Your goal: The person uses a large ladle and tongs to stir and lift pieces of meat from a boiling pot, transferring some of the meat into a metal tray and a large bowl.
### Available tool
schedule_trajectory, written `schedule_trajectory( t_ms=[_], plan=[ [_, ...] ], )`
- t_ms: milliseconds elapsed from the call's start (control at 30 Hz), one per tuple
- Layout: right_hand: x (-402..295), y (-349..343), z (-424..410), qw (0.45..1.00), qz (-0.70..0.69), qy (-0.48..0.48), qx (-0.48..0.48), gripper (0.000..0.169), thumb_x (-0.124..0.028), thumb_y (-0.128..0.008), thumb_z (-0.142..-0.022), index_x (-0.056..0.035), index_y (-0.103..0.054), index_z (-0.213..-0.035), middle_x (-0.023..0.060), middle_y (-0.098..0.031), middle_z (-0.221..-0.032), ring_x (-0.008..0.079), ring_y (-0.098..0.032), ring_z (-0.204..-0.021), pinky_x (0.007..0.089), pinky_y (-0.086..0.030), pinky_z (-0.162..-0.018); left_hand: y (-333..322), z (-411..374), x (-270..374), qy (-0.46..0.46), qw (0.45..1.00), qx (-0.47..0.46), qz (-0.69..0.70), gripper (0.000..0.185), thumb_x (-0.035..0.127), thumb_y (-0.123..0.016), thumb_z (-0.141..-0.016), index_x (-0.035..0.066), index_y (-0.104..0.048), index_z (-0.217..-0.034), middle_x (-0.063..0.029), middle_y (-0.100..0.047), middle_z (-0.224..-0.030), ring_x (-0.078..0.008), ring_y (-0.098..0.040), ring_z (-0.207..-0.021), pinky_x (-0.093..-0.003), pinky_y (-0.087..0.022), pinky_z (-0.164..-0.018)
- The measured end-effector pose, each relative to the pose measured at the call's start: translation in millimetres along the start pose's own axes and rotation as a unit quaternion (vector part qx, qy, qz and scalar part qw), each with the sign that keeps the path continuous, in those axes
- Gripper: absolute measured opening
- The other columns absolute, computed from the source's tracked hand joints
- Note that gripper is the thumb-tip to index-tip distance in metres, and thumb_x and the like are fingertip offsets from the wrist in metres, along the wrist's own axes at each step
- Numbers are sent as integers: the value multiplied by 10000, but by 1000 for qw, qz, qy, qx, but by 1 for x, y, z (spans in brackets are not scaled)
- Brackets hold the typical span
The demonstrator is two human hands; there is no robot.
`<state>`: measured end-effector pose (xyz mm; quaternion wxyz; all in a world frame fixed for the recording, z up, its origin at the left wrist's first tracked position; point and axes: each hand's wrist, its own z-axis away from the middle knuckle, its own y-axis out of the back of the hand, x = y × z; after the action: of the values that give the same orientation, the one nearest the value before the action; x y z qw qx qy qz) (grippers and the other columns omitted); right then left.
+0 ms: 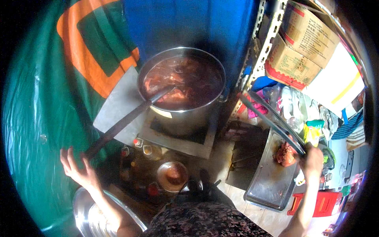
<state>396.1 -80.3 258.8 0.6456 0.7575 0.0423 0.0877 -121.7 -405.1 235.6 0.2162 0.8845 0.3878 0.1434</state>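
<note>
A large metal stockpot [185, 111] holds dark reddish broth with chunks of meat [176, 94]. A long-handled utensil [124, 121] leans on its rim, its head in the broth. My left hand [78, 169] is at the handle's lower end, fingers spread; its thumb side is near or touching the handle. My right hand [311, 161] grips long dark metal tongs [276, 127], whose arms are apart and point up and left with nothing between the tips. Below the tongs, a piece of reddish meat [285, 154] lies on a rectangular metal tray [266, 183].
A green and orange tarp [38, 118] hangs at the left, with a metal basin [81, 207] below it. Bottles [147, 149] and a bowl [172, 176] stand before the stove. Cardboard boxes [296, 62] sit behind a perforated metal post [266, 50]. A red plastic stool or crate [325, 204] is lower right.
</note>
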Motion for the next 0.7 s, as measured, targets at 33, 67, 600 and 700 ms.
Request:
schedule_trajectory(
  t_ms=[33,67,600,700],
  plan=[
    [-31,0,-21,1000,1,25,-2,475,-360,-836,-661,-55,-627,-960,164,-677,-838,384,-654,-810,459,-517,-716,-3,4,-7,18,999,-11,26,320,82,-649,-874,21,-603,-1185,-203,-529,-1303,-364,-521,-1197,-435,-402,-989],
    [-56,-3,-42,996,6,84,6,469,-392,-819,-679,-48,-640,-944,163,-676,-818,372,-658,-806,449,-521,-703,-5,9,-18,30,999,-24,37,339,92,-647,-886,12,-586,-1209,-206,-520,-1289,-352,-531,-1169,-419,-418,-979],
    [-260,-68,-219,904,174,387,55,123,-81,-650,-793,-135,-735,-863,57,-708,-875,228,-693,-851,377,-511,-648,-31,42,-37,149,959,-176,164,414,184,-544,-972,-53,-489,-1308,-239,-544,-1251,-367,-520,-1173,-414,-383,-1021],
    [-274,-83,-231,898,180,400,35,140,-72,-662,-795,-131,-743,-893,55,-711,-888,236,-690,-860,390,-513,-670,-35,43,-36,166,954,-166,185,416,186,-543,-973,-54,-482,-1307,-236,-534,-1255,-366,-513,-1178,-408,-383,-1017]
  ],
)
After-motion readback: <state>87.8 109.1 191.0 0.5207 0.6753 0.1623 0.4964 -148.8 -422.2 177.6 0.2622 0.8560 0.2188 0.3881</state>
